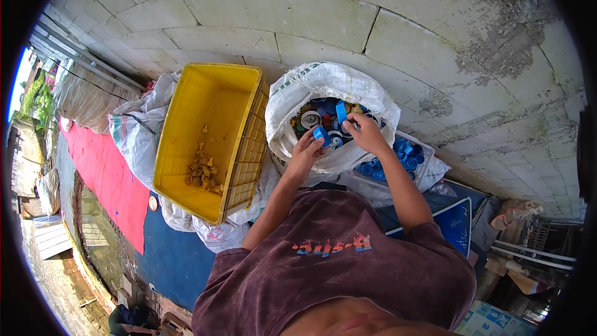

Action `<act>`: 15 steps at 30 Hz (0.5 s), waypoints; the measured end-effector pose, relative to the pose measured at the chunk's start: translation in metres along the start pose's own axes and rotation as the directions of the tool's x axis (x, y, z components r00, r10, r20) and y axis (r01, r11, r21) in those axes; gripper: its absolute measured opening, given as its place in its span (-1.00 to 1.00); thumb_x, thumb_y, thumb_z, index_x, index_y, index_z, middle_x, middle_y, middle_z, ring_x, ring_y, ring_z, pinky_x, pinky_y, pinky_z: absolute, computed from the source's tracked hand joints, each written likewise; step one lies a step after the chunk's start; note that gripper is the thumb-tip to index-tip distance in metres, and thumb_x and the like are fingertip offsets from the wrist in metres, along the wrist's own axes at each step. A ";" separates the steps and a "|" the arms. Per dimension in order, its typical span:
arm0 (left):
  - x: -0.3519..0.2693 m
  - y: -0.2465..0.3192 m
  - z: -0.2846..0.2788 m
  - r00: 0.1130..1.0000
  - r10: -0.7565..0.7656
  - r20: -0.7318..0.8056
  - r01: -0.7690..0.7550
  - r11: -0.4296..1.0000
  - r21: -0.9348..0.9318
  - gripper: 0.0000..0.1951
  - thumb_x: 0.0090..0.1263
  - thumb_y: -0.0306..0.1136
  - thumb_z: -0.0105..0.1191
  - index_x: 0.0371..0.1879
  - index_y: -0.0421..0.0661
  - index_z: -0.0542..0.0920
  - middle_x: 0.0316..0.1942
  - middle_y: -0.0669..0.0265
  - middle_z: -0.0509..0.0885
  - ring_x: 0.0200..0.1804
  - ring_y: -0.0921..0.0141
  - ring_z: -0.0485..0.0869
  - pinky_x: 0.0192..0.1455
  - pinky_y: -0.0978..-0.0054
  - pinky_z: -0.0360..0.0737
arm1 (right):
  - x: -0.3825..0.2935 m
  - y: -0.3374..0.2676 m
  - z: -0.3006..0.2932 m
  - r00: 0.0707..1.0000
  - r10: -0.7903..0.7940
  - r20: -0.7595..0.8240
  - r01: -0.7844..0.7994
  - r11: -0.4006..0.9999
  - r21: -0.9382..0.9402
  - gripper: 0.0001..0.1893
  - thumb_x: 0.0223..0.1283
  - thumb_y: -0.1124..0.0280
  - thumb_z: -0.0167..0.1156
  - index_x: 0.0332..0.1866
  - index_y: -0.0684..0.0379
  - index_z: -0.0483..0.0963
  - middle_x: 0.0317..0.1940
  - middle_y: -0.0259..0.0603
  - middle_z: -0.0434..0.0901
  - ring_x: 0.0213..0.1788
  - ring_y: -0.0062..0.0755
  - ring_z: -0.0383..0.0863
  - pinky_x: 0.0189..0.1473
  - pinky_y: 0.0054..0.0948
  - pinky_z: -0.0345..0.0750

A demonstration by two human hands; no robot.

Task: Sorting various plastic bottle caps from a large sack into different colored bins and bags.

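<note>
In front of me stands a white woven sack (345, 77) with its rim rolled down, full of mixed plastic bottle caps (311, 120) in blue, white, yellow and other colours. Over the near left side of its mouth, my left hand (305, 151) grips a round blue plastic cap (321, 136) between thumb and fingers. My right hand (364, 133), also over the sack, pinches a blue plastic piece (341, 113); its exact shape is unclear, perhaps a cap seen edge-on. The two hands are apart.
Left of the sack, a yellow plastic crate (186, 116) holds several small yellow plastic pieces (203, 172). Blue caps (408, 154) fill a pale crate (426, 161) to the right. A block wall (298, 14) rises behind. Filled sacks (137, 135) lie beyond the yellow crate.
</note>
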State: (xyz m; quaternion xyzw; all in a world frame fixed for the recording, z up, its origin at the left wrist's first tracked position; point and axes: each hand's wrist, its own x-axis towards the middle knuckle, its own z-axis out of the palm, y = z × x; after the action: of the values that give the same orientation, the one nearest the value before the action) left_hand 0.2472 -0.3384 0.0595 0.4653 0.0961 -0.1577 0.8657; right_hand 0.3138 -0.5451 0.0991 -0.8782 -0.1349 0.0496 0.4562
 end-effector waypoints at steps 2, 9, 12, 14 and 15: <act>0.004 0.001 0.008 0.999 -0.032 0.037 0.034 0.998 -0.057 -0.47 0.52 -0.32 0.03 0.42 -0.15 0.24 -0.02 0.29 0.58 -0.07 0.43 0.60 0.04 0.45 0.54 | -0.024 -0.009 0.004 0.997 0.078 -0.013 -0.077 0.994 0.080 -0.82 0.25 0.39 0.24 -0.18 0.29 0.53 -0.30 -0.03 0.64 -0.28 -0.14 0.62 -0.19 -0.26 0.52; 0.021 -0.005 0.016 0.955 -0.187 0.229 0.214 0.971 -0.102 -0.49 0.49 -0.36 0.09 0.37 -0.13 0.29 -0.10 0.32 0.58 -0.17 0.47 0.62 -0.12 0.51 0.62 | -0.070 -0.016 0.020 0.939 -0.249 -0.238 0.249 0.968 -0.031 -0.85 0.23 0.44 0.23 -0.18 0.29 0.52 -0.41 -0.01 0.60 -0.35 0.03 0.60 -0.29 -0.21 0.49; 0.022 -0.008 0.018 0.931 -0.225 0.286 0.250 0.967 -0.052 -0.55 0.48 -0.37 0.10 0.31 -0.07 0.36 -0.04 0.31 0.59 -0.12 0.47 0.63 -0.14 0.49 0.66 | -0.088 -0.018 0.027 0.961 -0.117 -0.252 0.130 0.991 0.036 -0.84 0.25 0.42 0.24 -0.15 0.28 0.55 -0.36 -0.05 0.63 -0.29 -0.04 0.61 -0.17 -0.24 0.48; 0.022 -0.010 0.016 0.922 -0.230 0.310 0.253 0.967 -0.035 -0.56 0.47 -0.37 0.11 0.31 -0.06 0.37 -0.02 0.31 0.60 -0.11 0.46 0.64 -0.13 0.49 0.66 | -0.095 -0.017 0.028 0.963 -0.090 -0.253 0.105 0.993 0.047 -0.85 0.26 0.42 0.24 -0.16 0.26 0.56 -0.38 -0.08 0.62 -0.32 -0.07 0.60 -0.17 -0.25 0.46; 0.022 -0.007 0.017 0.908 -0.246 0.340 0.260 0.966 0.006 -0.55 0.46 -0.38 0.12 0.30 -0.06 0.38 -0.01 0.31 0.59 -0.09 0.45 0.64 -0.09 0.47 0.67 | -0.097 -0.019 0.027 0.968 -0.075 -0.241 0.091 0.994 0.058 -0.86 0.26 0.41 0.23 -0.17 0.24 0.56 -0.39 -0.11 0.61 -0.34 -0.11 0.60 -0.16 -0.25 0.44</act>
State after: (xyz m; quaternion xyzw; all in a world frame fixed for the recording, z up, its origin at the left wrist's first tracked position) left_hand 0.2650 -0.3598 0.0563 0.3980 0.0086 -0.3441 0.8504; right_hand 0.2115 -0.5406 0.0950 -0.8552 -0.1139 -0.0708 0.5007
